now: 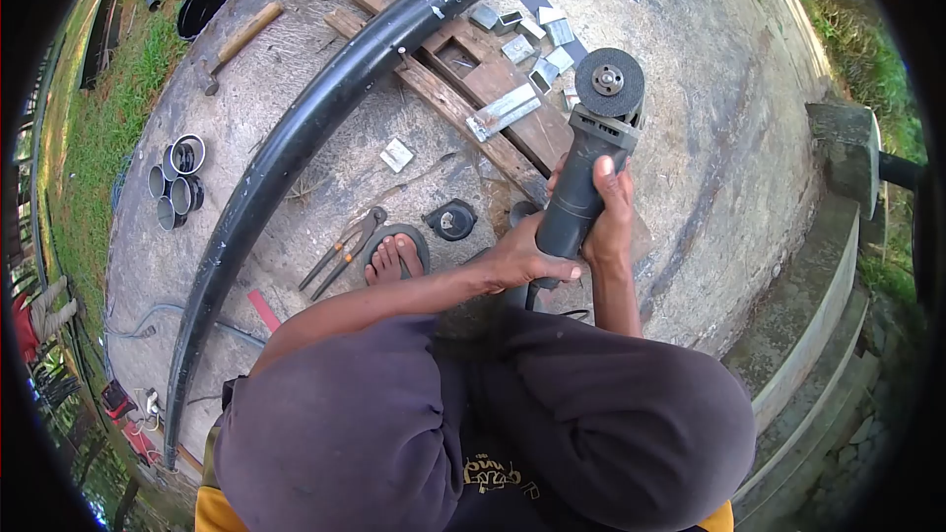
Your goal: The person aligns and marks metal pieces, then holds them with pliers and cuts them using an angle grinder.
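Observation:
An angle grinder (574, 199) is held up in front of my knees, its dark cutting disc (608, 81) at the far end and facing up. My left hand (527, 261) wraps round the rear of the grinder's body. Higher up, my right hand (611, 217) grips the body from the right, thumb lying along the top. A long black pipe (296, 143) stretches from lower left to the top, its upper part resting on wooden boards (448, 89). On the nearer board lies a piece of metal square tube (505, 112), left of the grinder's head.
Pincers (345, 248) and a black round cap (451, 221) lie near my foot (394, 258). A hammer (236, 44) and several cut pipe rings (177, 182) are at the left. Short tube offcuts (517, 49) lie beyond the boards. Concrete steps (803, 305) border the right.

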`<action>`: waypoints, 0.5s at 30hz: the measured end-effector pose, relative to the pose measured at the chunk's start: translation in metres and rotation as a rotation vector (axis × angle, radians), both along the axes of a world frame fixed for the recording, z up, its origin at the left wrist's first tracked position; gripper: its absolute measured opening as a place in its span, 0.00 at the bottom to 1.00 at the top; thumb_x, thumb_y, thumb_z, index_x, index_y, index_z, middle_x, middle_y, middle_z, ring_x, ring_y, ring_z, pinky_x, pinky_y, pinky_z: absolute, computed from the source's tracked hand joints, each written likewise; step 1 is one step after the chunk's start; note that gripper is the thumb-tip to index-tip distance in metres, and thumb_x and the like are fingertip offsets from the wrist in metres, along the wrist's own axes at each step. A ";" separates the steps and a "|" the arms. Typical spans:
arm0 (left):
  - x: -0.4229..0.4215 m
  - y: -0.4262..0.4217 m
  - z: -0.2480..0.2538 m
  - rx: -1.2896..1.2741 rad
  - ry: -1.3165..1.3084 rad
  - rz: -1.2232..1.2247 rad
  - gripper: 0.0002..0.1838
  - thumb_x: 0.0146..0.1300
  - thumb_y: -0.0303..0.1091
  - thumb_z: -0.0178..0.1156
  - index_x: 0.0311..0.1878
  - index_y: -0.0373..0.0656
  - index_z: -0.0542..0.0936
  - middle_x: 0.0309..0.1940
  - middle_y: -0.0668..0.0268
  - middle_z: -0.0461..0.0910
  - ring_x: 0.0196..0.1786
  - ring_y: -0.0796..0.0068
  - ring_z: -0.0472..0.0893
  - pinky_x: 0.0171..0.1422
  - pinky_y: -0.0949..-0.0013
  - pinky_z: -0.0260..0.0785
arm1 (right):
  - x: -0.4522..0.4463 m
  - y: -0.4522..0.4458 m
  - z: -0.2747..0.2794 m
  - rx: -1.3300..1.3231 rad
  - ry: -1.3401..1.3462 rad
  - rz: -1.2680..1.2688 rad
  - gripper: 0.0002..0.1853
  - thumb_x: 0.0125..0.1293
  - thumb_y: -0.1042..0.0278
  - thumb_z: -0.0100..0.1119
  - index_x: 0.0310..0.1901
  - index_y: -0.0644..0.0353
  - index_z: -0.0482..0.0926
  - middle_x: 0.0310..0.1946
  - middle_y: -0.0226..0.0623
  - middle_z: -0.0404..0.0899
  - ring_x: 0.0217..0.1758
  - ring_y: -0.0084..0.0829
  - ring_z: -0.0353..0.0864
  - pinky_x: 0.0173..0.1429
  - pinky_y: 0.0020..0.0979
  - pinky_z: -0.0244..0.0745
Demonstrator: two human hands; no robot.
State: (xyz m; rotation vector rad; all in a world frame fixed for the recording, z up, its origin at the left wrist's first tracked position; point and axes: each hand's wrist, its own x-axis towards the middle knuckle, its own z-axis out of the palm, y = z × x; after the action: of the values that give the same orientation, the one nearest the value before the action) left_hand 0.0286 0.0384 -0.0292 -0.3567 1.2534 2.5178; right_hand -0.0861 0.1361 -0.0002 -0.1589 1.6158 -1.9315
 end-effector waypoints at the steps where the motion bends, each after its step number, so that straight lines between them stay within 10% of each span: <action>1: 0.000 0.002 -0.002 -0.067 0.041 0.023 0.26 0.50 0.35 0.74 0.51 0.36 0.77 0.36 0.64 0.83 0.41 0.73 0.84 0.47 0.66 0.77 | 0.003 0.002 0.001 -0.087 -0.087 -0.023 0.32 0.78 0.41 0.53 0.60 0.69 0.73 0.42 0.47 0.84 0.40 0.35 0.87 0.46 0.35 0.85; 4: 0.002 0.000 -0.017 0.020 0.081 -0.074 0.22 0.51 0.34 0.72 0.48 0.38 0.78 0.34 0.65 0.83 0.37 0.75 0.83 0.44 0.69 0.75 | 0.001 0.016 -0.010 -0.234 -0.245 0.013 0.41 0.81 0.32 0.34 0.66 0.71 0.70 0.52 0.52 0.82 0.51 0.41 0.87 0.58 0.41 0.83; 15: -0.005 0.013 -0.023 -0.161 0.124 -0.112 0.23 0.53 0.34 0.74 0.50 0.38 0.78 0.31 0.66 0.83 0.32 0.75 0.84 0.39 0.65 0.77 | 0.005 0.017 -0.012 -0.127 -0.282 -0.205 0.49 0.70 0.16 0.38 0.53 0.67 0.77 0.36 0.45 0.84 0.34 0.37 0.87 0.39 0.36 0.85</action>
State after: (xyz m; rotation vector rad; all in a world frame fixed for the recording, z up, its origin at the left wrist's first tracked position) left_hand 0.0240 0.0516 -0.0523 -0.1619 1.4849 2.3834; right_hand -0.0815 0.1534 -0.0118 0.2281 1.3679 -2.1032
